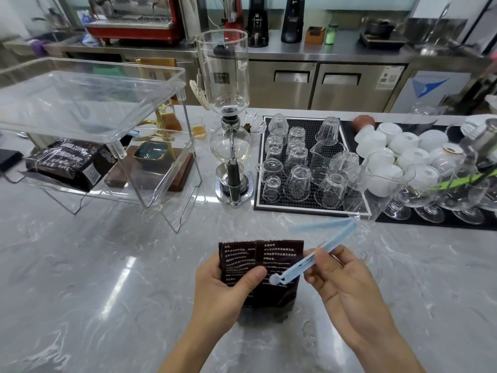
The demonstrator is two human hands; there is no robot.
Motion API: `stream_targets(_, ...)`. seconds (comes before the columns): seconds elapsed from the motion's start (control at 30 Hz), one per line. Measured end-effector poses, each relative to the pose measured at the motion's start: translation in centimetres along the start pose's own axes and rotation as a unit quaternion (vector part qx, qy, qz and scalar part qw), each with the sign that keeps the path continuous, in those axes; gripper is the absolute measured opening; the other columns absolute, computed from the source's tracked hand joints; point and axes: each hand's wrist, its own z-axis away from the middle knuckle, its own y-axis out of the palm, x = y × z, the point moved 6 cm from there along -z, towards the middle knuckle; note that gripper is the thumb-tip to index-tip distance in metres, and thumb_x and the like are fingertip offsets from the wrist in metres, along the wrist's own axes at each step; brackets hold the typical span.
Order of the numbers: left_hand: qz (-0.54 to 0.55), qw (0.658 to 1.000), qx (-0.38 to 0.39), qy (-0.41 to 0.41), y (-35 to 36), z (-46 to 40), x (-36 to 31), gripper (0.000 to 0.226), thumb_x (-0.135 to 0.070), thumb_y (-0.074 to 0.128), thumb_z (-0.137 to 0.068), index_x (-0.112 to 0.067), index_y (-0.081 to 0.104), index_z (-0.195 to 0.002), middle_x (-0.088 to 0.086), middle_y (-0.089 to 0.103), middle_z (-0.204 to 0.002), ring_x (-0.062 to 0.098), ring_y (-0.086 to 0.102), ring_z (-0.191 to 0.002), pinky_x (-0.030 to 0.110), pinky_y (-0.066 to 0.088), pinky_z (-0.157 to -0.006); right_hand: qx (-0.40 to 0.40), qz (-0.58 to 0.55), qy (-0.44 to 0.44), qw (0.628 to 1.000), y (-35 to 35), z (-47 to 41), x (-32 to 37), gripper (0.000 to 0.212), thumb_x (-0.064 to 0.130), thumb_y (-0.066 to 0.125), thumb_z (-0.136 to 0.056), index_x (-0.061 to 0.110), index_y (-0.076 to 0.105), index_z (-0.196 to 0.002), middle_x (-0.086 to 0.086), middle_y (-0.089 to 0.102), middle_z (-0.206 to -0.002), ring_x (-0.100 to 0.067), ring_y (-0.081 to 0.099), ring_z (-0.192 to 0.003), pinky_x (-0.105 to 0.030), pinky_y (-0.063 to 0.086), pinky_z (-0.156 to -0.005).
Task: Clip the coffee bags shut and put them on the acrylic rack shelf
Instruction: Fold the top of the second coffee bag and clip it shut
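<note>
Two hands at work: your left hand [223, 286] grips the dark printed coffee bag [265, 267] upright on the grey marble counter [107, 278], your right hand [341, 278] pinches the spread-open pale blue plastic clip [320, 251] beside it; another bag [70, 164] lies in the clear acrylic rack [166, 168]

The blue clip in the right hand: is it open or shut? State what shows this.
Open. The clip has two arms spread in a V from the hinge at its far end, and nothing lies between them; it is not yet on the bag.
</note>
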Motion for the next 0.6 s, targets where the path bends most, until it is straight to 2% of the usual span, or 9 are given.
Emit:
stream_targets(0.07,0.011,1.0,0.003,0.009,0.1,0.1,-0.3,0.018,-0.008,0.08,-0.06,-0.015,0.071,-0.075,-0.007,0.078,-0.068,0.004,0.073,-0.063,0.013,0.054,-0.056,0.004,-0.032,-0.007,0.999,0.1,-0.1,-0.8,0.052,0.034,0.093,-0.05,0.006,0.068,-0.085,-0.013,0.069,-0.082,-0.024,0.059,-0.078,-0.032,0.05,-0.073)
stream_targets(0.13,0.024,1.0,0.003,0.01,0.1,0.2,-0.3,0.02,-0.013,0.078,-0.057,-0.017,0.071,-0.075,-0.007,0.078,-0.069,0.005,0.074,-0.064,0.013,0.054,-0.057,0.016,-0.065,-0.007,0.998,0.5,0.0,-1.5,0.052,0.036,0.094,-0.047,0.009,0.07,-0.084,-0.013,0.068,-0.089,-0.027,0.06,-0.087,-0.035,0.049,-0.079)
stream_targets(0.23,0.02,0.999,0.018,0.019,0.1,0.4,-0.3,0.027,-0.007,0.088,-0.056,-0.022,0.074,-0.073,-0.005,0.079,-0.072,0.005,0.074,-0.066,0.014,0.055,-0.058,0.025,-0.097,-0.017,0.995,1.4,0.2,-2.1,0.052,0.035,0.095,-0.045,0.009,0.071,-0.085,-0.014,0.072,-0.093,-0.025,0.068,-0.089,-0.032,0.058,-0.08)
stream_targets(0.33,0.028,0.999,0.025,0.029,0.1,0.4,-0.6,0.027,-0.002,0.082,-0.053,-0.021,0.074,-0.071,-0.005,0.079,-0.07,0.005,0.074,-0.065,0.014,0.054,-0.056,0.015,-0.099,-0.022,0.995,1.9,0.2,-2.6,0.06,0.033,0.096,-0.043,0.005,0.071,-0.09,-0.017,0.073,-0.097,-0.028,0.068,-0.095,-0.036,0.055,-0.091)
stream_targets(0.43,0.045,0.998,0.008,0.031,0.5,0.4,-1.0,0.038,0.002,0.091,-0.043,-0.018,0.073,-0.069,-0.005,0.078,-0.065,0.004,0.073,-0.06,0.013,0.054,-0.053,0.013,-0.072,-0.043,0.996,1.8,0.1,-2.5,0.057,0.036,0.096,-0.042,0.008,0.073,-0.086,-0.016,0.075,-0.095,-0.027,0.068,-0.096,-0.034,0.055,-0.091)
stream_targets(0.6,0.055,0.997,-0.049,0.03,0.5,0.5,-0.8,0.022,-0.009,0.082,-0.048,-0.019,0.072,-0.064,-0.008,0.076,-0.06,0.001,0.071,-0.056,0.012,0.053,-0.052,-0.003,-0.001,-0.08,0.997,1.1,0.1,-1.8,0.067,0.036,0.095,-0.043,0.0,0.069,-0.093,-0.018,0.073,-0.092,-0.03,0.067,-0.093,-0.028,0.057,-0.082)
